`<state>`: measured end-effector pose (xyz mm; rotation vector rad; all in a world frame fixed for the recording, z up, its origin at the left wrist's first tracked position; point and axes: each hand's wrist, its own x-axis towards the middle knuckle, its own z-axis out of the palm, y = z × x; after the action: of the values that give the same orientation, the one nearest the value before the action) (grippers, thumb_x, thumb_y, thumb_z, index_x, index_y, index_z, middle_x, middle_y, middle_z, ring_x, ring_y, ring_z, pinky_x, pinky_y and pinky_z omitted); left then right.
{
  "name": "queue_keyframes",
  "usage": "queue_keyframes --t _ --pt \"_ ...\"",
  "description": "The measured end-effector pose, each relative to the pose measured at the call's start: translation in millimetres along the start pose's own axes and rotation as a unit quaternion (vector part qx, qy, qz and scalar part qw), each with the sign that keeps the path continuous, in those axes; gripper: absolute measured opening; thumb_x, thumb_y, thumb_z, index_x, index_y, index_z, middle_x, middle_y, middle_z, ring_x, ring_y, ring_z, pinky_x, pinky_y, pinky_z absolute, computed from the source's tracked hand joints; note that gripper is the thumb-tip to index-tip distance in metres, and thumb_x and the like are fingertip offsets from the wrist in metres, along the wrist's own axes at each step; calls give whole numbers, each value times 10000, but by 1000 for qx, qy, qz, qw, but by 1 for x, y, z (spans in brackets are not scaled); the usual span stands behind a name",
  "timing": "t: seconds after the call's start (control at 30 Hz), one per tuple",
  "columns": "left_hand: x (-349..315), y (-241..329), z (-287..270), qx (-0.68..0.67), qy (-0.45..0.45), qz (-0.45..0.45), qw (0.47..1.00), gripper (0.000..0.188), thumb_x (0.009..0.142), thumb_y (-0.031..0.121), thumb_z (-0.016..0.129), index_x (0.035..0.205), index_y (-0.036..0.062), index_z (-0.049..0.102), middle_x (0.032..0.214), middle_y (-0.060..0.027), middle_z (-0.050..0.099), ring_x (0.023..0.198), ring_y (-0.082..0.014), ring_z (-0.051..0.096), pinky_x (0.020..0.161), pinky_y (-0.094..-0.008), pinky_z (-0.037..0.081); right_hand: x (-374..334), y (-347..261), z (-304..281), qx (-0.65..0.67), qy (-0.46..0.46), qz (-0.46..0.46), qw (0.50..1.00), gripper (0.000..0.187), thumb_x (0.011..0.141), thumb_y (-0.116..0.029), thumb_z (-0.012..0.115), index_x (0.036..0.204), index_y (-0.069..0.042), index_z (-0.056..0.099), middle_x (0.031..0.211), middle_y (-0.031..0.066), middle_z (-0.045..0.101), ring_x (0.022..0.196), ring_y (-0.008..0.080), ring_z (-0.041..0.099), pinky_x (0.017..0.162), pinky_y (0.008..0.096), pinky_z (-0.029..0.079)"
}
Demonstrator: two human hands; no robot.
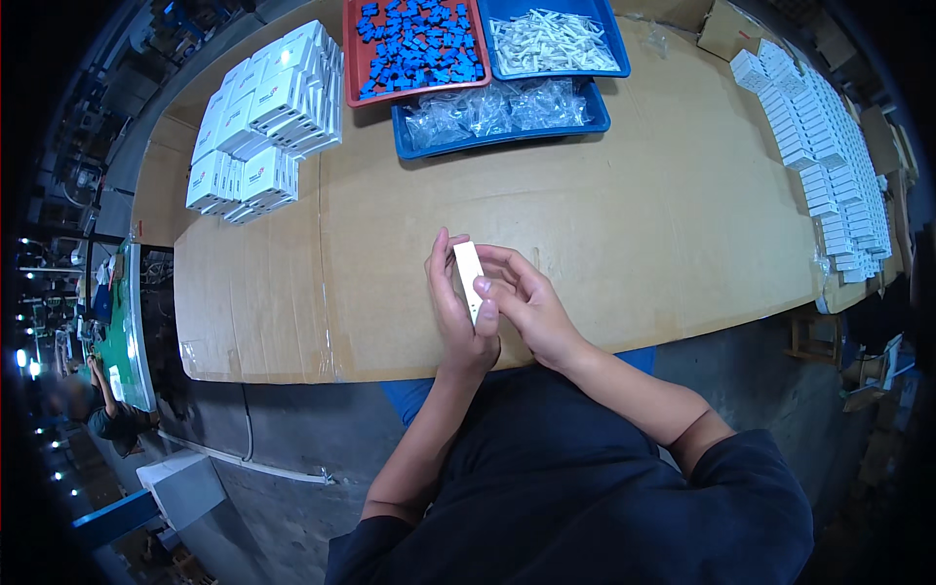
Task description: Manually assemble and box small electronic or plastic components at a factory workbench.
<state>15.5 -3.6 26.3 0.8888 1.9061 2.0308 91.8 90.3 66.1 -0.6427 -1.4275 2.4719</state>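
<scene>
A slim white box (468,267) stands out between my two hands near the front edge of the table, with small dark marks toward its lower end. My left hand (455,317) cups it from the left, fingers up along its side and thumb at its lower end. From the other side my right hand (531,312) closes in, its thumb pressed on the box and its fingers curled behind. The back of the box is hidden by my hands.
Brown cardboard covers the table (409,214). White cartons are stacked at left (258,112), small white boxes in rows at right (824,161). At the back are a red tray (349,58) of blue pieces, a blue tray (624,44) of white sticks and another blue tray (507,143) of clear plastic.
</scene>
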Motion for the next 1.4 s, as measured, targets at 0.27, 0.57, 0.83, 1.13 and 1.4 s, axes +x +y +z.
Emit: queue_keyframes --t 0.27,0.57,0.83,1.13,1.4 --pt "1 -10 -4 64 62 107 990 912 970 711 505 1411 -86 449 1338 -254 509 1209 -366 561 1030 -464 462 -3 6 11 35 -28 0 999 498 1046 -158 656 1483 -2 476 1424 172 593 1303 210 608 1081 339 498" --pt "0 -5 1 55 90 116 988 763 990 551 380 1332 -116 518 1275 -274 547 1128 -377 595 979 -462 490 -8 12 11 -11 -48 -59 997 557 1108 -180 554 1591 21 362 1472 186 570 1316 202 600 1089 327 493" --pt "-4 -1 0 46 63 82 994 882 983 683 354 1370 -100 477 1324 -201 506 1186 -284 563 1021 -409 468 -16 15 11 -88 -18 -99 991 505 1129 -220 506 1566 23 431 1331 129 652 1195 141 625 1002 294 509" --pt "1 2 3 -12 63 25 998 1032 948 778 418 1522 -74 328 1410 -178 485 1219 -251 540 1017 -387 463 -3 16 6 -118 -18 -104 987 526 1142 -310 474 1568 -3 453 1276 97 670 1124 123 633 962 275 521" --pt "-2 8 -6 -155 -77 -124 977 1138 960 799 464 1687 43 22 1549 -224 349 1355 -325 494 1132 -447 422 7 -10 -29 -259 -84 9 962 649 1063 -372 621 1604 -76 422 1409 163 603 1209 227 617 1015 402 542"
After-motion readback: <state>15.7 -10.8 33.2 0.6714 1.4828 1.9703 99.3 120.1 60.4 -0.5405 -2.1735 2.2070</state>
